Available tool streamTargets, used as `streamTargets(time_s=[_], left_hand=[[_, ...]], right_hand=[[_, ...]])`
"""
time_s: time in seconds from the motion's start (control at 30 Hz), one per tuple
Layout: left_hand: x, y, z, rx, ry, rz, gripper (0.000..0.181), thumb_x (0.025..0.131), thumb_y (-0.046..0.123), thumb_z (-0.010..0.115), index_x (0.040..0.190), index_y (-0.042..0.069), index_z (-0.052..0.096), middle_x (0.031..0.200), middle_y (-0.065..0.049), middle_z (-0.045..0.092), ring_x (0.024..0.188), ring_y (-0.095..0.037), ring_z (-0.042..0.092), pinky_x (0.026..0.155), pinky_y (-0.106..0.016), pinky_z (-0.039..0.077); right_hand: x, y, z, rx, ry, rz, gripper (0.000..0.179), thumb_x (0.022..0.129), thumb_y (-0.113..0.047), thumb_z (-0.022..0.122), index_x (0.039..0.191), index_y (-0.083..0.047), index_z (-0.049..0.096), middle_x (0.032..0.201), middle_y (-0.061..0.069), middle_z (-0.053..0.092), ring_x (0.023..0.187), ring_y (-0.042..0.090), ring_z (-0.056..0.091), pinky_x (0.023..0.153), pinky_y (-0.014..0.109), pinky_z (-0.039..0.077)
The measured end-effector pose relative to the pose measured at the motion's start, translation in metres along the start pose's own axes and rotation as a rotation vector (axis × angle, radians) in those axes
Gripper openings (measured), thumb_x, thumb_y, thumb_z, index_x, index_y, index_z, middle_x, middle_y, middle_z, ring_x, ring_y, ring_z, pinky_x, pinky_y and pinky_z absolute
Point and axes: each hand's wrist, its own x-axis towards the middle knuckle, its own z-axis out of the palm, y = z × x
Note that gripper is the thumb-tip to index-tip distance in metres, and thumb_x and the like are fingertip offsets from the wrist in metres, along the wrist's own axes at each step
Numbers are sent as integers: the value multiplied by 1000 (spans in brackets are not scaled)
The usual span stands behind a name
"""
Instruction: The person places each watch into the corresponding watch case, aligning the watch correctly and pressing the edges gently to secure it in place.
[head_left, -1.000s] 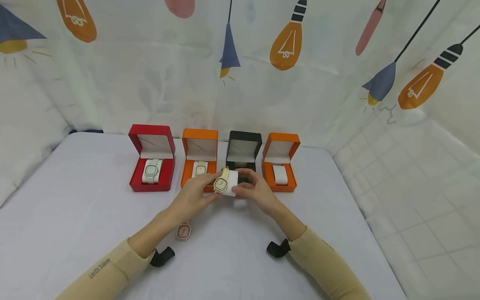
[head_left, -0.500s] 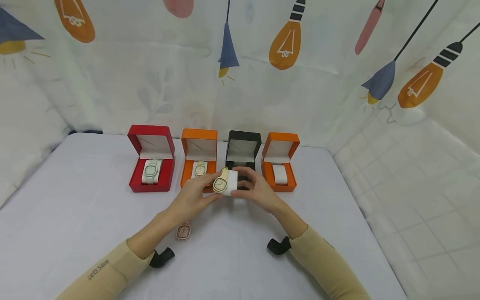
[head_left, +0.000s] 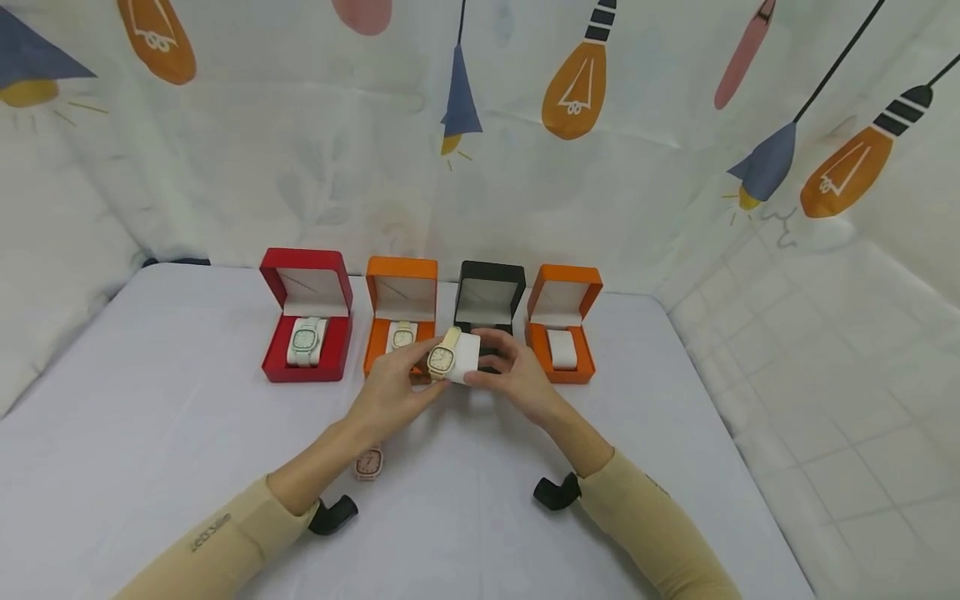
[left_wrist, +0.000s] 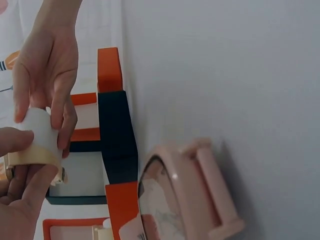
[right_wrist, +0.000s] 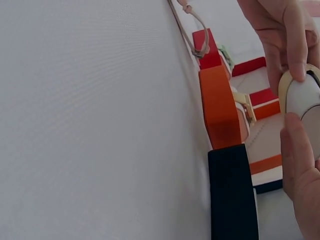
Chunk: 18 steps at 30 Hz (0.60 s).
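Between both hands is a white watch cushion (head_left: 467,357) with a cream-yellow watch (head_left: 441,359) on its left end, held up in front of the black box (head_left: 489,293). My left hand (head_left: 390,393) grips the watch and cushion from the left, thumb below and fingers above. From the other side my right hand (head_left: 527,385) pinches the cushion's bare end. In the left wrist view the yellow strap runs across the cushion (left_wrist: 37,130). A pink watch (head_left: 368,463) lies on the table beside my left forearm.
An open red box (head_left: 343,350) with a pale green watch stands leftmost. Beside it is an open orange box (head_left: 402,267) with a cream watch. Right of the black box, another orange box (head_left: 586,367) holds a bare white cushion. A patterned curtain (head_left: 300,150) hangs behind.
Both hands have raised the watch and cushion slightly, and the left forearm has shifted a little to the right. Their hold looks much the same. The boxes and pink watch stay put.
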Motion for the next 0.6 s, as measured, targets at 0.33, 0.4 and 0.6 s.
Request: streamTargets(time_s=[0.33,0.4,0.6], left_hand=[[-1,3,6,8,70,-46,61,79,-1,87,135,-5,63,112,-10,57,94,-21,61,81,-34,61],[-1,3,7,27,68,-27,63,80,0,87,137,-6,61,114,-11,57,98,-23,60,83,-36,60],[-3,4,6,40,-5,12,68,85,4,84,145,-6,53,125,-15,55,110,-27,58,90,-40,58]], right_hand=[[2,1,4,-22,30,-23,67,88,1,79,147,-6,48,145,12,48,114,28,63,92,33,57],[3,1,4,-37,36,-29,67,88,1,79,147,-6,48,145,12,48,114,28,63,91,33,57],[3,2,4,-70,26,-31,69,88,3,79,149,-6,47,147,11,47,114,28,63,91,33,57]])
